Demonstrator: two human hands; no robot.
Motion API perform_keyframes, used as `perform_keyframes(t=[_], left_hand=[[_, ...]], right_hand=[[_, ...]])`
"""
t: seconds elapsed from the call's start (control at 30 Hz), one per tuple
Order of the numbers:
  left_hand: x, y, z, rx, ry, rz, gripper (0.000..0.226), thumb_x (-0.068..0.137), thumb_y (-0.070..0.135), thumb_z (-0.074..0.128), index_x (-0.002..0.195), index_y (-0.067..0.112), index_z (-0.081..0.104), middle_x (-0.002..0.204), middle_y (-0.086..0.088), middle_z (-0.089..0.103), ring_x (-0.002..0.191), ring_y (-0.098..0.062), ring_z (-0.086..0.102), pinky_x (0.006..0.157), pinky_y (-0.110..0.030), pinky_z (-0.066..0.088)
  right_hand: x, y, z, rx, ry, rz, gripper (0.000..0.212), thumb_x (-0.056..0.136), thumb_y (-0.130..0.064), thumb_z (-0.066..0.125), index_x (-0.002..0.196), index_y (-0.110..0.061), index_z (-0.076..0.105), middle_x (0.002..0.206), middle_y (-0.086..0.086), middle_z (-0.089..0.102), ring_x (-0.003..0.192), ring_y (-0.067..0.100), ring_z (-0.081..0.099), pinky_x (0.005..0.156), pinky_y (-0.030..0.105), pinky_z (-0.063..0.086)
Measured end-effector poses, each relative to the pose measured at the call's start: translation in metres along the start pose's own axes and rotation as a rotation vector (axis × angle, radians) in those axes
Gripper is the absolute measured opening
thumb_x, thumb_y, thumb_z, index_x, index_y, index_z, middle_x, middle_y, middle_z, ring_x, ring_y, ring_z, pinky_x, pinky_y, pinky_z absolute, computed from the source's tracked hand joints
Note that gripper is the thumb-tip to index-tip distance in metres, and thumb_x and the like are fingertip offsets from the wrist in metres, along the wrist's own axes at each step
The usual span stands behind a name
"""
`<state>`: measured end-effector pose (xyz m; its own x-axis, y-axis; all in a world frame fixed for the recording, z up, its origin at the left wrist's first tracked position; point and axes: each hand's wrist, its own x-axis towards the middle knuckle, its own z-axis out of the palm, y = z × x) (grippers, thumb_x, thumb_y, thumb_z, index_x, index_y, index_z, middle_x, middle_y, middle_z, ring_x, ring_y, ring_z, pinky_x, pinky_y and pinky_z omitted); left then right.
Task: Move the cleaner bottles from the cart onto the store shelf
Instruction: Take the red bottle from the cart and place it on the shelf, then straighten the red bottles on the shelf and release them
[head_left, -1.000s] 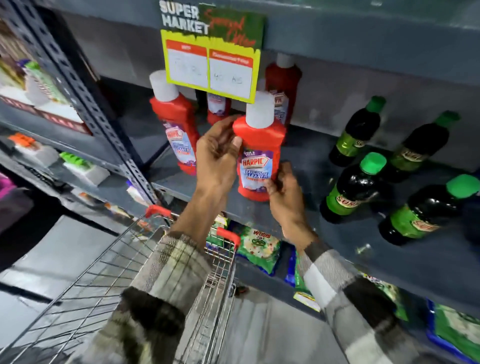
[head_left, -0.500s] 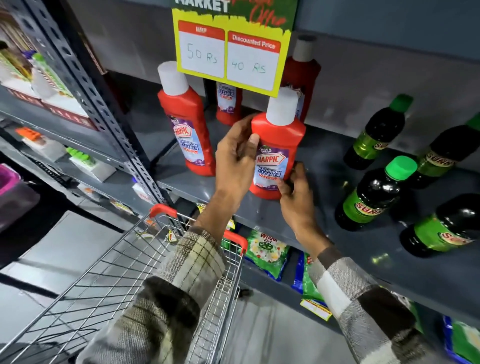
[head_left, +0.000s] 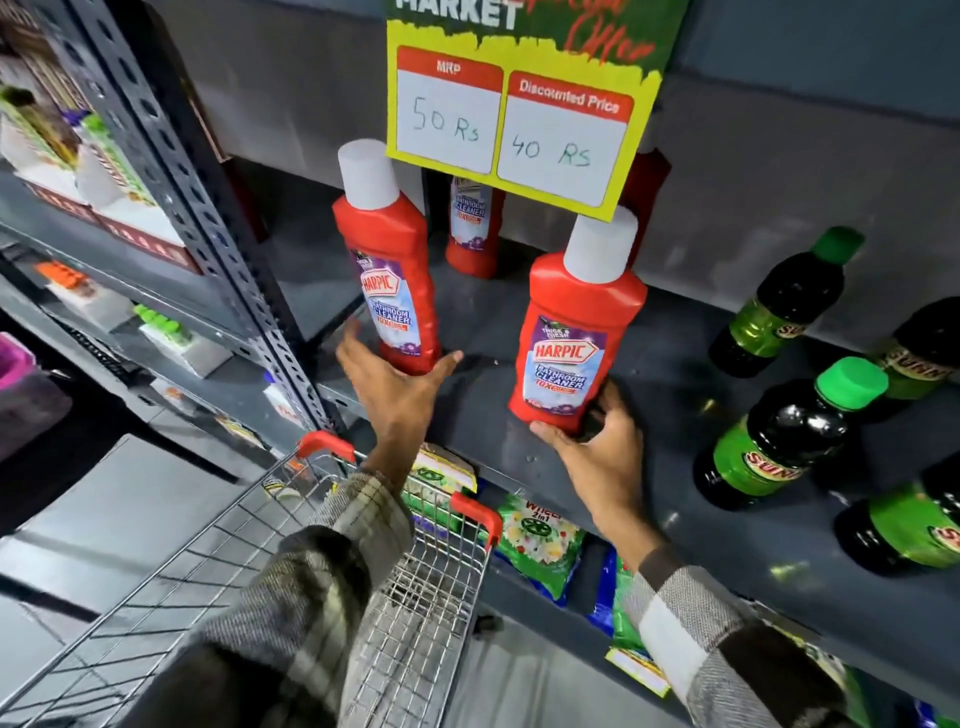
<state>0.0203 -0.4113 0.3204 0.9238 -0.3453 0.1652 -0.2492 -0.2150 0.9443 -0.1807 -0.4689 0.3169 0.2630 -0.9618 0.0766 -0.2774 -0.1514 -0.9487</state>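
Observation:
A red cleaner bottle (head_left: 574, 332) with a white cap stands near the front of the grey shelf (head_left: 649, 374). My right hand (head_left: 597, 447) curls around its base. My left hand (head_left: 395, 384) is off that bottle, fingers spread, close to the base of a second red cleaner bottle (head_left: 389, 275) standing to the left. A third red bottle (head_left: 474, 228) stands further back, partly hidden by the price sign, and a fourth (head_left: 644, 192) shows only its red edge behind the sign. The wire cart (head_left: 332, 566) below looks empty.
A yellow price sign (head_left: 519, 119) hangs over the shelf. Several dark bottles with green caps (head_left: 789, 436) stand on the shelf's right part. A perforated steel upright (head_left: 208, 218) borders the shelf on the left. Detergent packets (head_left: 540, 540) lie on the shelf below.
My left hand let go of the front bottle and moved left and down toward the second bottle. My right hand stays at the front bottle's base. The view moved closer.

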Motion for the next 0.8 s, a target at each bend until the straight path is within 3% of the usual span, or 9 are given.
perform_keyframes(t=[0.1,0.23,0.37,0.43,0.6,0.8], left_hand=[[0.01,-0.008,0.002,0.157,-0.073,-0.023,0.093,0.053,0.047,0.093,0.128,0.014,0.048,0.125,-0.01,0.06,0.117,-0.033,0.058,0.098,-0.05,0.05],[0.01,-0.011,0.004,0.153,-0.047,-0.003,0.082,0.06,0.043,0.091,0.125,0.011,0.053,0.121,-0.012,0.06,0.114,-0.032,0.057,0.096,-0.047,0.05],[0.003,-0.015,0.003,0.105,-0.022,0.031,0.076,0.064,0.04,0.09,0.125,0.012,0.056,0.12,-0.009,0.063,0.109,-0.028,0.061,0.089,-0.031,0.046],[0.002,-0.014,0.003,0.101,-0.019,0.035,0.075,0.064,0.04,0.089,0.126,0.014,0.057,0.121,-0.007,0.064,0.109,-0.026,0.062,0.087,-0.028,0.044],[0.001,-0.015,0.001,0.103,-0.032,0.031,0.078,0.064,0.047,0.087,0.132,0.024,0.055,0.124,0.001,0.067,0.11,-0.021,0.065,0.095,-0.038,0.054],[0.003,-0.017,0.002,0.124,-0.033,0.054,0.078,0.065,0.051,0.085,0.131,0.024,0.055,0.123,0.001,0.068,0.109,-0.021,0.066,0.094,-0.043,0.056]], right_hand=[[-0.003,-0.005,0.001,-0.068,0.001,-0.021,0.046,0.064,-0.017,0.087,0.105,-0.021,0.066,0.097,-0.006,0.075,0.081,0.0,0.068,0.076,0.023,0.053],[-0.004,-0.005,0.005,-0.119,0.029,-0.039,0.045,0.065,-0.025,0.087,0.105,-0.019,0.067,0.102,0.0,0.077,0.086,0.011,0.071,0.077,0.025,0.054],[-0.004,-0.007,0.01,-0.157,0.052,-0.061,0.05,0.065,-0.037,0.086,0.108,-0.02,0.067,0.104,-0.002,0.077,0.089,0.01,0.071,0.078,0.028,0.057],[-0.004,-0.006,0.013,-0.176,0.071,-0.072,0.049,0.064,-0.041,0.085,0.105,-0.024,0.065,0.104,-0.003,0.077,0.09,0.013,0.071,0.082,0.037,0.059],[0.0,-0.001,0.017,-0.295,0.072,-0.092,0.059,0.062,-0.06,0.076,0.11,-0.031,0.058,0.107,-0.003,0.076,0.095,0.021,0.071,0.082,0.044,0.058],[0.003,0.001,0.017,-0.346,0.058,-0.102,0.06,0.062,-0.064,0.073,0.111,-0.034,0.057,0.108,0.002,0.073,0.1,0.026,0.068,0.091,0.046,0.054]])
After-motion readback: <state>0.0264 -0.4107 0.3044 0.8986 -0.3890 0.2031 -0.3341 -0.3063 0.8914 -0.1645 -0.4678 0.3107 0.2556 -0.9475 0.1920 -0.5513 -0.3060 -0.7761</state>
